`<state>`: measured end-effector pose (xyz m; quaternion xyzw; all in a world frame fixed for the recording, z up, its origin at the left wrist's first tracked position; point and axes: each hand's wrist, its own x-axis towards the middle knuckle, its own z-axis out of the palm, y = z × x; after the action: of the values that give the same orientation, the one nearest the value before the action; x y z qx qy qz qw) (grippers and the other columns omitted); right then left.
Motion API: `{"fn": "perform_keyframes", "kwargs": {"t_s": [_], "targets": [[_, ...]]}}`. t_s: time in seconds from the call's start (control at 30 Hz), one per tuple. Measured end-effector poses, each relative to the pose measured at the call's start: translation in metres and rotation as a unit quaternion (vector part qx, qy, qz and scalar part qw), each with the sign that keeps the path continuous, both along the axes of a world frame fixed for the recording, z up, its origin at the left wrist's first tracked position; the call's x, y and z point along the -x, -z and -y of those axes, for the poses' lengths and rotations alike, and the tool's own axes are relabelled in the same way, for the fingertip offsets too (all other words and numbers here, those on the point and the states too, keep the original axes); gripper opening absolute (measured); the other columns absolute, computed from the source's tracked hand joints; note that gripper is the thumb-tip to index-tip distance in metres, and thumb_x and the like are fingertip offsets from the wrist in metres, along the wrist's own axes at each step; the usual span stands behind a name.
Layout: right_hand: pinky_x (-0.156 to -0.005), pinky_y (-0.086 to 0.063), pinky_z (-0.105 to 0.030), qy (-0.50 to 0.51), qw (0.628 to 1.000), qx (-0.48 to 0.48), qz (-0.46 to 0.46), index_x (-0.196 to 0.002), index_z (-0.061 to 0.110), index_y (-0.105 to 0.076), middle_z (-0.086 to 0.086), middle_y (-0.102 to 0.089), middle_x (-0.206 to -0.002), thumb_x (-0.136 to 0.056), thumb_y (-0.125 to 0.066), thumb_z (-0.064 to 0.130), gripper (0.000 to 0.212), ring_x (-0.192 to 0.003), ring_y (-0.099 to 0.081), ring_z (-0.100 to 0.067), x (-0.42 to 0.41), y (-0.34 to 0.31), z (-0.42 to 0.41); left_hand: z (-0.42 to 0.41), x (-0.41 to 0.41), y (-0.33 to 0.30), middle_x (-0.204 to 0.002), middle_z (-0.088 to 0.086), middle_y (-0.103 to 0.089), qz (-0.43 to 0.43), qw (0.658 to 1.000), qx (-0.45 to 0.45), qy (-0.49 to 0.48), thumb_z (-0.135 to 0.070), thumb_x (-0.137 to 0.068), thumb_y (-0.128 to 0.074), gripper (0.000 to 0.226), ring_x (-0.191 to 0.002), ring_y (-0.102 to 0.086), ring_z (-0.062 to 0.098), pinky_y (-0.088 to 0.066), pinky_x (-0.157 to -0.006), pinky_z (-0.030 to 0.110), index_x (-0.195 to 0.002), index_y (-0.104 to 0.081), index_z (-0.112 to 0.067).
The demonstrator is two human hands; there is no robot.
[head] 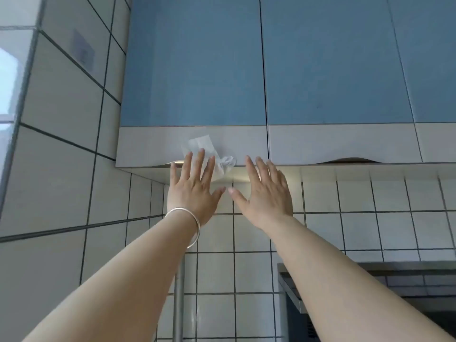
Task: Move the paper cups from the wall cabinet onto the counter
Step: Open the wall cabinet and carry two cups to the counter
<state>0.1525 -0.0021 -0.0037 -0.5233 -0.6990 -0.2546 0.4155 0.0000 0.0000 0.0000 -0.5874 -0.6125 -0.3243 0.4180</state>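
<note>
Up at the wall cabinet [195,70] in the head view, and both arms are stretched high toward its lower edge. Cabinet doors are blue panels with a pale grey band along the bottom, all of them shut, so the paper cups are out of sight and I cannot tell which compartment holds them, or what else sits inside. No table in this view either.

Left hand [193,191] is flat and spread, fingers [199,164] fanned wide, nothing in its grip; the fingertips reach the grey band right at the underside lip of the left door. A silver bangle [191,224] circles that wrist. Just above and beside those fingertips a crumpled white scrap of paper or tape [209,154] sticks to the grey band, its twisted end hanging at the lip between the two hands.

Right hand [265,193] is also open and splayed, grip empty, fingertips near the bottom edge where the left door meets the middle door. The two thumbs nearly touch, a small gap between them.

Below the cabinet runs a white tiled wall [345,218] with dark grout. A metal pipe [178,304] stands upright under the left forearm. Lower right, the steel edge of a range hood [370,272] or similar appliance shows; I cannot tell exactly which.
</note>
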Motion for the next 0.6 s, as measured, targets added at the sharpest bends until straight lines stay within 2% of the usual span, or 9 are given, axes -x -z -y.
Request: {"fn": "perform_keyframes", "kwargs": {"t_s": [0.07, 0.1, 0.13, 0.17, 0.23, 0.33, 0.43, 0.53, 0.6], "targets": [[-0.119, -0.010, -0.037, 0.011, 0.999, -0.035, 0.012, -0.151, 0.023, -0.006, -0.003, -0.012, -0.159, -0.091, -0.035, 0.053, 0.073, -0.147, -0.008, -0.023, 0.011, -0.007, -0.013, -0.012, 0.008, -0.015, -0.157, 0.008, -0.017, -0.028, 0.997, -0.067, 0.006, -0.036, -0.093, -0.043, 0.063, -0.144, -0.017, 0.029, -0.009, -0.117, 0.043, -0.148, -0.019, -0.018], [-0.116, -0.015, -0.036, 0.016, 0.998, -0.058, 0.016, -0.150, 0.021, -0.014, -0.003, -0.021, -0.156, -0.091, -0.040, 0.047, 0.070, -0.143, -0.016, -0.023, 0.016, -0.011, -0.021, -0.021, 0.013, -0.023, -0.143, 0.011, -0.040, -0.047, 0.991, -0.125, 0.016, -0.027, -0.084, -0.058, 0.057, -0.131, -0.040, 0.031, -0.022, -0.109, 0.037, -0.137, -0.040, -0.015], [-0.112, -0.021, -0.035, 0.014, 0.997, -0.076, 0.019, -0.147, 0.019, -0.022, -0.003, -0.029, -0.150, -0.090, -0.045, 0.041, 0.066, -0.138, -0.024, -0.024, 0.022, -0.014, -0.025, -0.028, 0.015, -0.031, -0.121, 0.011, -0.057, -0.076, 0.982, -0.172, 0.023, -0.020, -0.071, -0.071, 0.050, -0.109, -0.056, 0.031, -0.032, -0.095, 0.032, -0.118, -0.057, -0.013], [-0.108, -0.026, -0.034, 0.008, 0.995, -0.098, 0.019, -0.144, 0.018, -0.030, -0.003, -0.036, -0.144, -0.088, -0.048, 0.034, 0.060, -0.132, -0.031, -0.025, 0.027, -0.018, -0.033, -0.038, 0.018, -0.037, -0.102, 0.008, -0.064, -0.092, 0.977, -0.193, 0.024, -0.017, -0.060, -0.078, 0.044, -0.089, -0.062, 0.030, -0.038, -0.082, 0.031, -0.101, -0.064, -0.014], [-0.099, -0.035, -0.035, -0.004, 0.991, -0.134, 0.015, -0.132, 0.016, -0.047, -0.004, -0.049, -0.131, -0.083, -0.055, 0.022, 0.050, -0.121, -0.043, -0.028, 0.038, -0.023, -0.045, -0.049, 0.023, -0.045, -0.084, 0.006, -0.064, -0.107, 0.978, -0.177, 0.024, -0.021, -0.057, -0.082, 0.035, -0.075, -0.063, 0.028, -0.048, -0.068, 0.031, -0.086, -0.065, -0.013], [-0.080, -0.047, -0.037, -0.009, 0.981, -0.193, 0.014, -0.104, 0.011, -0.064, -0.007, -0.062, -0.106, -0.067, -0.064, 0.011, 0.037, -0.099, -0.057, -0.033, 0.054, -0.028, -0.061, -0.057, 0.025, -0.051, -0.078, 0.008, -0.063, -0.102, 0.981, -0.157, 0.055, -0.023, -0.068, -0.078, 0.024, -0.072, -0.062, 0.030, -0.048, -0.061, 0.033, -0.082, -0.063, -0.010], [-0.070, -0.052, -0.035, -0.015, 0.975, -0.221, 0.002, -0.090, 0.009, -0.066, -0.009, -0.064, -0.093, -0.056, -0.072, 0.008, 0.035, -0.086, -0.061, -0.032, 0.064, -0.031, -0.069, -0.059, 0.027, -0.053, -0.063, 0.005, -0.059, -0.108, 0.978, -0.167, 0.056, -0.020, -0.055, -0.086, 0.031, -0.056, -0.058, 0.027, -0.041, -0.045, 0.026, -0.067, -0.059, -0.013], [-0.066, -0.051, -0.034, -0.027, 0.975, -0.218, -0.016, -0.083, 0.010, -0.063, -0.008, -0.062, -0.088, -0.049, -0.075, 0.008, 0.036, -0.082, -0.061, -0.030, 0.071, -0.029, -0.068, -0.062, 0.025, -0.051, -0.062, 0.006, -0.056, -0.111, 0.978, -0.166, 0.057, -0.013, -0.053, -0.086, 0.032, -0.052, -0.053, 0.027, -0.034, -0.044, 0.028, -0.069, -0.058, -0.013], [-0.064, -0.050, -0.033, -0.023, 0.977, -0.211, -0.017, -0.083, 0.011, -0.061, -0.006, -0.061, -0.086, -0.045, -0.076, 0.012, 0.041, -0.081, -0.061, -0.028, 0.074, -0.026, -0.067, -0.063, 0.024, -0.050, -0.060, 0.006, -0.054, -0.103, 0.977, -0.179, 0.047, -0.007, -0.045, -0.086, 0.036, -0.048, -0.040, 0.024, -0.025, -0.046, 0.026, -0.067, -0.058, -0.014]]}}
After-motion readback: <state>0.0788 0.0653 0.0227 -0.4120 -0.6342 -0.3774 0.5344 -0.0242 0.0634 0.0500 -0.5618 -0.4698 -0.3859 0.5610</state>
